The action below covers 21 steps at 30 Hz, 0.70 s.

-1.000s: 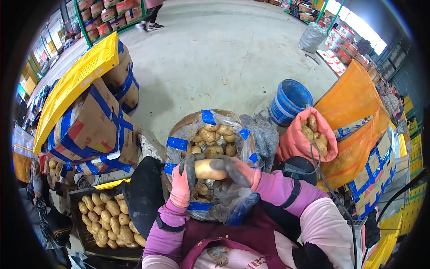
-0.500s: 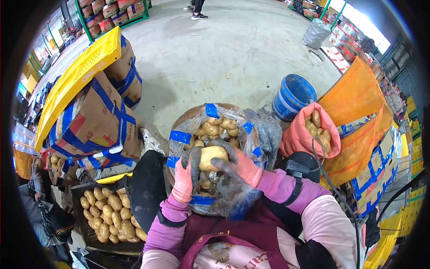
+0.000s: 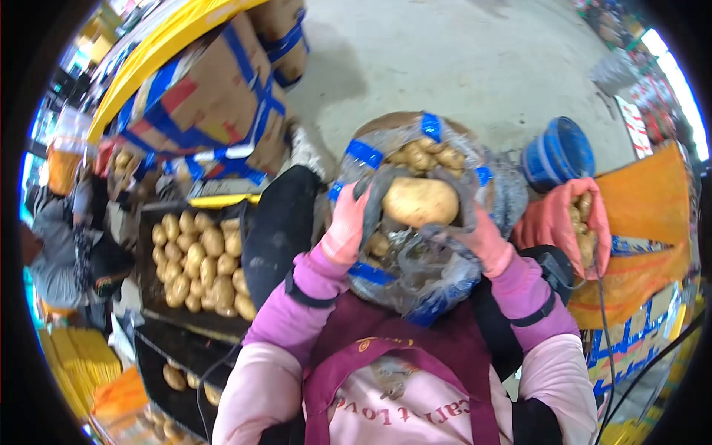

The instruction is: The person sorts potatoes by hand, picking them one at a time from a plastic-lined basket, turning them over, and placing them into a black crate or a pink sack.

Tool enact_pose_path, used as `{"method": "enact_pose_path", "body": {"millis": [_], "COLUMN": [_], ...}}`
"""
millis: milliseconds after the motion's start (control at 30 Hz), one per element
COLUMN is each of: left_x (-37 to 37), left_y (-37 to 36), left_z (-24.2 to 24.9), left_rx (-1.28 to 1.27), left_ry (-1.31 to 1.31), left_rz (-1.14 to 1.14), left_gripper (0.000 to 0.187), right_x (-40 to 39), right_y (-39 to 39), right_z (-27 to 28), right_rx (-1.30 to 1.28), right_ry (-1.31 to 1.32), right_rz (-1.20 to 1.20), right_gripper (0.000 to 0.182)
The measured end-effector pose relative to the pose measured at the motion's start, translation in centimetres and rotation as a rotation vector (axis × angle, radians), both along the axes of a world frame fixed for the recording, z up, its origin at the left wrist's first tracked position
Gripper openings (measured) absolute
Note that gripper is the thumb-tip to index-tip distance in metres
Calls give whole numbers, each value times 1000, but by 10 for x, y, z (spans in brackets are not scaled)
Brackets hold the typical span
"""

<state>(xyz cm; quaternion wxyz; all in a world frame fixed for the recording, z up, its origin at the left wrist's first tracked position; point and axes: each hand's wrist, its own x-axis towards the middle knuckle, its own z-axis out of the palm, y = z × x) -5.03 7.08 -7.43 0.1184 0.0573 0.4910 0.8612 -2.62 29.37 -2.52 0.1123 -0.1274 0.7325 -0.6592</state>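
A large pale potato (image 3: 420, 202) is held level between my two hands, above a round plastic-lined basket (image 3: 394, 121) that stands between my knees. My left hand (image 3: 354, 219), in a pink and grey glove, closes on the potato's left end. Against its right end my gloved right hand (image 3: 480, 228) curls its fingers. Several smaller potatoes (image 3: 426, 156) lie in the far part of the basket. Clear plastic (image 3: 434, 259) with blue tape covers the near side, partly hiding what is under it.
To my left, a dark crate (image 3: 148, 297) holds many potatoes, and taped cartons (image 3: 200, 96) stand beyond. A pink sack (image 3: 545, 226) of potatoes and a blue bucket (image 3: 538, 163) are on the right. Another person (image 3: 55, 245) sits at the far left.
The view has swung left and down, bringing a second dark crate into sight. Both hands still hold the potato, now with its broad side more exposed and the hands further apart.
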Motion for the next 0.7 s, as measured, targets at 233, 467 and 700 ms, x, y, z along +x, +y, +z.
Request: {"method": "enact_pose_path", "body": {"millis": [233,467,700], "left_x": [-12,12,11], "left_y": [-14,23,20], "left_z": [-35,41,39], "left_rx": [180,-291,-265], "left_ry": [-367,-41,60], "left_rz": [-7,-41,29], "left_gripper": [28,39,42], "right_x": [-7,-12,-6], "right_y": [5,17,14], "right_z": [9,-10,-18], "right_rx": [388,251,282], "right_ry": [428,294,452], "right_rz": [-30,-54,-107], "right_gripper": [94,87,90]}}
